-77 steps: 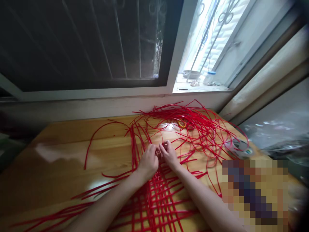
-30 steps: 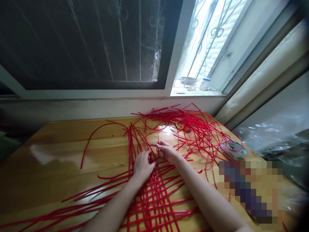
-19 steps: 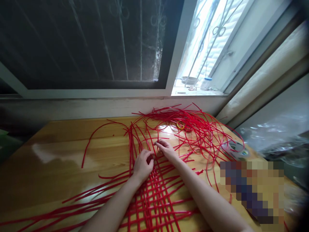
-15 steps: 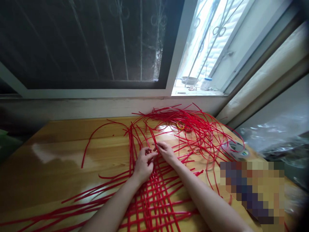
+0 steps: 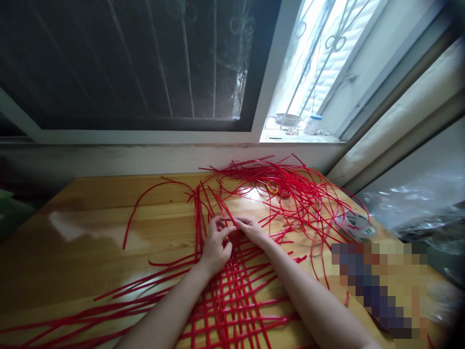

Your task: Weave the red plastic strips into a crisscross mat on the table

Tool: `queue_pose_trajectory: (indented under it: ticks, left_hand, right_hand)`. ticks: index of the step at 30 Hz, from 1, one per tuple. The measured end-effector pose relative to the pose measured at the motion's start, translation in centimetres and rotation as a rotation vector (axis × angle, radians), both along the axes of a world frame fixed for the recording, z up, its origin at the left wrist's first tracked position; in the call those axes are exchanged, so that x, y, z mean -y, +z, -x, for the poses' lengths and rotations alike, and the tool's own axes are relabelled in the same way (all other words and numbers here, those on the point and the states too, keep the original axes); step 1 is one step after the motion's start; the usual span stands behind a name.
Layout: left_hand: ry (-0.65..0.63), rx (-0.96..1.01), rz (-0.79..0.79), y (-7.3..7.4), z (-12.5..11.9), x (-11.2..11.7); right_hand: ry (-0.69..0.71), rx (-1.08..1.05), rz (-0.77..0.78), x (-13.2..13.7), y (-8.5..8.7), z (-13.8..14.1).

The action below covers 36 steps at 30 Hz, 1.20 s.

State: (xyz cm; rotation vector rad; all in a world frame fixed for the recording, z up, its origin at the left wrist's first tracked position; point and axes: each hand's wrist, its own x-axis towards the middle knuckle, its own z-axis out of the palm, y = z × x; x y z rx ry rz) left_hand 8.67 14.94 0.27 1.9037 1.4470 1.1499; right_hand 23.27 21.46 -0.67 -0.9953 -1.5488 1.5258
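Observation:
A woven grid of red plastic strips (image 5: 232,300) lies on a wooden table (image 5: 90,242) in front of me. Both hands meet at the grid's far edge. My left hand (image 5: 215,245) has its fingers curled, thumb and forefinger pinched on a red strip (image 5: 227,213). Touching the same spot, my right hand (image 5: 251,230) lies over the strips with its fingertips closed on a strip. Loose ends of the strips fan away toward the window.
A tangled heap of loose red strips (image 5: 290,189) covers the table's far right, with a yellow rubber band (image 5: 272,187) in it. A roll of tape (image 5: 354,224) and crinkled clear plastic (image 5: 410,203) sit at the right. A window sill runs along the back.
My hands parted and came back together at the grid's far edge. The left hand went from lying flat on the weave to pinching a strip beside the right fingertips.

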Motion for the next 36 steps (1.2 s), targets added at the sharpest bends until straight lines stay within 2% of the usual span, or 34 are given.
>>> queue_pose_trajectory:
  ticks: [3, 7, 10, 14, 20, 22, 26, 27, 28, 29, 32, 33, 34, 36]
  left_hand:
    - [0.027, 0.094, -0.031, 0.0, 0.2, -0.3]
    - [0.115, 0.458, 0.036, -0.7, 0.7, -1.5]
    - [0.203, 0.667, 0.088, -1.4, 1.1, -2.6]
    - [0.223, 0.675, 0.178, -1.7, 1.5, -3.3]
    - [0.135, 0.666, 0.249, -1.0, 1.9, -3.1]
    - [0.169, 0.675, 0.222, -1.0, 2.0, -2.9]
    - [0.34, 0.617, 0.073, -0.8, 2.0, -2.2]
    - [0.367, 0.581, 0.043, -0.7, 1.9, -2.0]
    - [0.378, 0.547, 0.025, -0.5, 1.8, -1.8]
    - [0.372, 0.521, 0.022, -0.2, 1.7, -1.6]
    - [0.32, 0.509, 0.035, 0.5, 1.4, -0.9]
    - [0.308, 0.522, 0.03, 0.7, 1.2, -0.8]
    - [0.299, 0.545, 0.023, 0.9, 1.1, -0.7]
    - [0.281, 0.611, 0.013, 1.1, 0.9, -0.6]
  right_hand:
    - [0.068, 0.071, 0.009, 0.3, 0.2, 0.1]
    - [0.183, 0.176, 0.011, 0.6, 0.3, 0.0]
    - [0.198, 0.192, 0.018, 0.7, 0.4, -0.2]
    - [0.194, 0.18, 0.01, 0.8, 0.5, -0.5]
    - [0.219, 0.191, -0.004, 0.8, 0.4, -0.3]
    - [0.095, 0.211, -0.12, 0.8, 0.4, -0.1]
    - [-0.426, 0.262, -0.547, 1.3, 0.9, -0.1]
    - [-0.484, 0.287, -0.637, 1.5, 1.2, -0.2]
    - [-0.473, 0.319, -0.707, 1.8, 1.5, -0.2]
    - [-0.398, 0.358, -0.759, 2.1, 1.7, -0.1]
    - [-0.007, 0.487, -0.816, 2.7, 2.0, 0.4]
    - [0.065, 0.521, -0.811, 2.7, 1.9, 0.7]
    - [0.086, 0.548, -0.8, 2.7, 1.7, 1.0]
    - [0.024, 0.585, -0.757, 2.5, 1.0, 1.4]
